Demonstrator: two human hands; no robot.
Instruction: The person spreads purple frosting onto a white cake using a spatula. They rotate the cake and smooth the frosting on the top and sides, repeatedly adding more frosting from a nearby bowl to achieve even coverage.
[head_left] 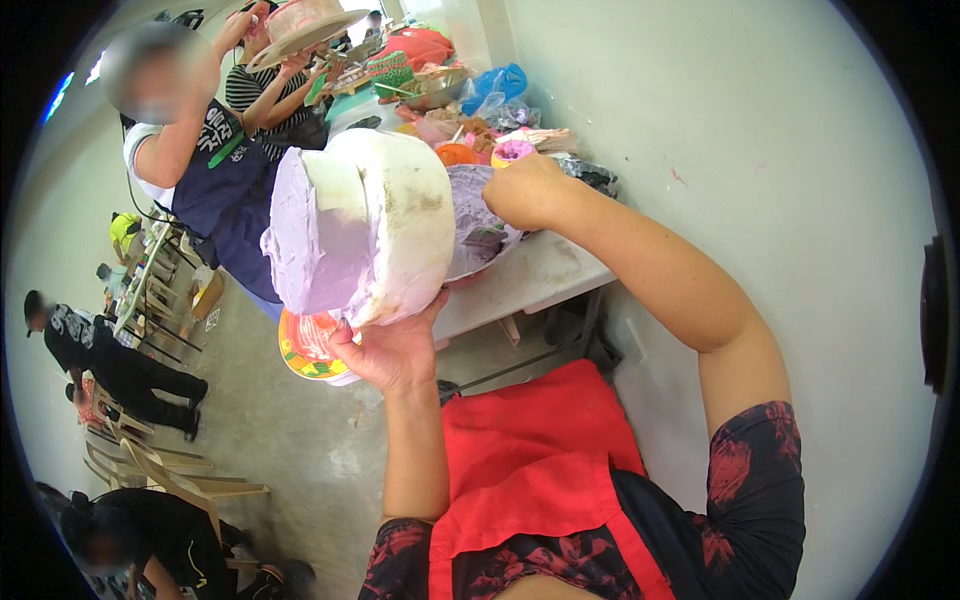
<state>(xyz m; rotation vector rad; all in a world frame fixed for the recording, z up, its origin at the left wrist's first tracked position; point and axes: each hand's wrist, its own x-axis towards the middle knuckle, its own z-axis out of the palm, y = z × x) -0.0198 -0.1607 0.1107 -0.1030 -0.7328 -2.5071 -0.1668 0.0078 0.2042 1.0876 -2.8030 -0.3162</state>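
Note:
A tiered cake form (pixel 405 215) is tilted in front of me, with lilac icing on its left part and bare, smudged white on the broader part to the right. My left hand (pixel 390 350) holds it from below, palm up, with the fingers against its underside. To the right, my right hand (pixel 530 190) is closed over the edge of a bowl of lilac icing (pixel 475 225). Whatever its fingers grip is hidden. Close by that hand are a yellow cup with purple icing (pixel 512 152) and an orange bowl (pixel 457 154).
The white table (pixel 520 290) runs along the wall, crowded with a blue plastic bag (pixel 497 86), a red bag (pixel 415 46) and a metal bowl (pixel 440 90). A colourful round container (pixel 308 348) shows below the cake form. A co-worker in a dark apron (pixel 215 165) stands at left.

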